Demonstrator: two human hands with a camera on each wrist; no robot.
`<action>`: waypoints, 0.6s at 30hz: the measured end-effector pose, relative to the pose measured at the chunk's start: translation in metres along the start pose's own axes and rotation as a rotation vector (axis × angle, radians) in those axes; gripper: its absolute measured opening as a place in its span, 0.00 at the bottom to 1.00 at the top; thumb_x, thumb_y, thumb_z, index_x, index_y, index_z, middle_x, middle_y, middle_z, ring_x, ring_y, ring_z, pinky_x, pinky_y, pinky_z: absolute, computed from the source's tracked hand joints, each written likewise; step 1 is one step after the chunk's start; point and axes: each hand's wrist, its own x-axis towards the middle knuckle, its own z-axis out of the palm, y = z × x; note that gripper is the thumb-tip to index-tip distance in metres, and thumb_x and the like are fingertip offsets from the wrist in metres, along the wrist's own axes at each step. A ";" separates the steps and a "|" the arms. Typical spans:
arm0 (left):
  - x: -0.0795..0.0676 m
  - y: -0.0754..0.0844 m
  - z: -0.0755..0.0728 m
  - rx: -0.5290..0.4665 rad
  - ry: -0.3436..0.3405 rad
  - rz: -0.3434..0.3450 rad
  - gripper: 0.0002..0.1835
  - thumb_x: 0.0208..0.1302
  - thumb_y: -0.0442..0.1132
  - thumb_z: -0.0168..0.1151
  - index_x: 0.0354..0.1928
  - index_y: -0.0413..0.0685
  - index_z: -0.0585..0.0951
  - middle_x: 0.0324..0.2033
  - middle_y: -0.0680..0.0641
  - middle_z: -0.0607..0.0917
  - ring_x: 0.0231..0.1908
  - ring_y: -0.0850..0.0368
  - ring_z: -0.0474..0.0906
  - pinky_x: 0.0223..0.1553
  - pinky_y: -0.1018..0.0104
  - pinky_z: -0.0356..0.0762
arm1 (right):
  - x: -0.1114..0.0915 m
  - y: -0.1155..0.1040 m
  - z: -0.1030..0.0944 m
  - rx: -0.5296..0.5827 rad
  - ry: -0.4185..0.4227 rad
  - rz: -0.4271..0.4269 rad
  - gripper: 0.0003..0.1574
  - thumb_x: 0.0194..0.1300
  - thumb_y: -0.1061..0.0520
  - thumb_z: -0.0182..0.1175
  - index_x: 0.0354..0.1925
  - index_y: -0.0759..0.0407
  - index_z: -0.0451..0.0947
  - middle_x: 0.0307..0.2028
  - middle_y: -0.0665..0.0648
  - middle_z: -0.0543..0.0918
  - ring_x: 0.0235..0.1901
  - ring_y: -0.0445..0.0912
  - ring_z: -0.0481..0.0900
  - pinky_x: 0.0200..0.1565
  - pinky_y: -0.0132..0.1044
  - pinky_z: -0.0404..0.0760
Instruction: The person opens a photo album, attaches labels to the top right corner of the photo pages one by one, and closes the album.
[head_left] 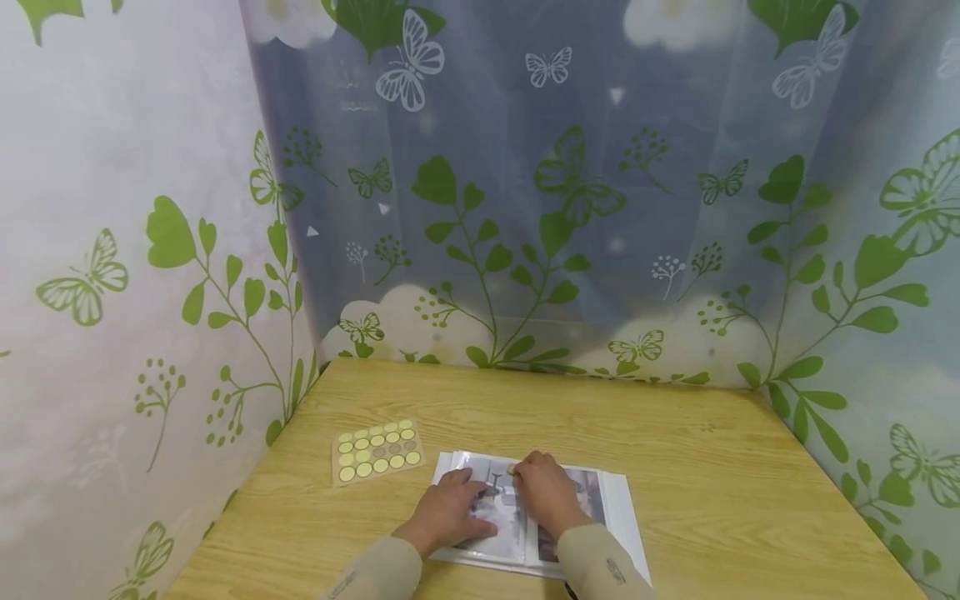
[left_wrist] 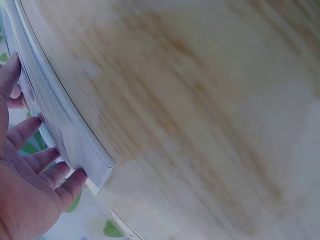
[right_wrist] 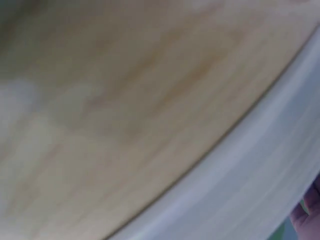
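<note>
We locate the open album (head_left: 624,517) flat on the wooden surface (head_left: 720,467), between the left and right edges and well apart from the far edge. A photograph (head_left: 501,533) shows on its left page, another photograph (head_left: 590,492) on its right page. The left hand (head_left: 447,508) rests on the left page; we observe its fingers spread wide, with thumb and fingers apart. The left wrist view shows these fingers along the album's stacked page edges.

The right hand (head_left: 549,496) is above the middle of the album, near its far edge. We observe its fingers curled and the fingertips narrow, pinching a small pale piece (head_left: 512,469); its exact shape we cannot tell. The right wrist view is blurred and shows only part of the hand beyond the album's edge.

We find the sticker sheet (head_left: 372,478) left of the album, apart from it and nearer the surface's left edge. It carries rows of yellow circles, with several tan circles among them. A curtain (head_left: 495,275) printed with leaves and butterflies stands along the surface's far edge
</note>
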 end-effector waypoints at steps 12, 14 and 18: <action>-0.001 0.003 -0.003 -0.008 0.015 0.022 0.35 0.52 0.58 0.73 0.57 0.45 0.81 0.62 0.36 0.74 0.63 0.37 0.69 0.57 0.39 0.72 | -0.018 -0.014 -0.005 -0.098 -0.072 -0.106 0.24 0.69 0.46 0.60 0.51 0.64 0.80 0.53 0.63 0.80 0.53 0.59 0.78 0.56 0.55 0.76; -0.001 0.003 -0.003 -0.006 0.021 0.029 0.35 0.52 0.58 0.73 0.57 0.44 0.81 0.61 0.35 0.74 0.63 0.37 0.69 0.56 0.39 0.72 | -0.022 -0.016 -0.007 -0.075 -0.105 -0.095 0.30 0.71 0.43 0.57 0.57 0.66 0.77 0.57 0.65 0.78 0.58 0.61 0.75 0.61 0.58 0.71; -0.001 0.001 -0.001 -0.005 0.021 0.030 0.35 0.52 0.58 0.73 0.58 0.44 0.80 0.62 0.35 0.74 0.63 0.37 0.69 0.56 0.38 0.72 | -0.030 -0.017 -0.007 -0.036 -0.184 -0.068 0.42 0.74 0.35 0.47 0.65 0.69 0.70 0.66 0.66 0.71 0.66 0.62 0.67 0.66 0.64 0.60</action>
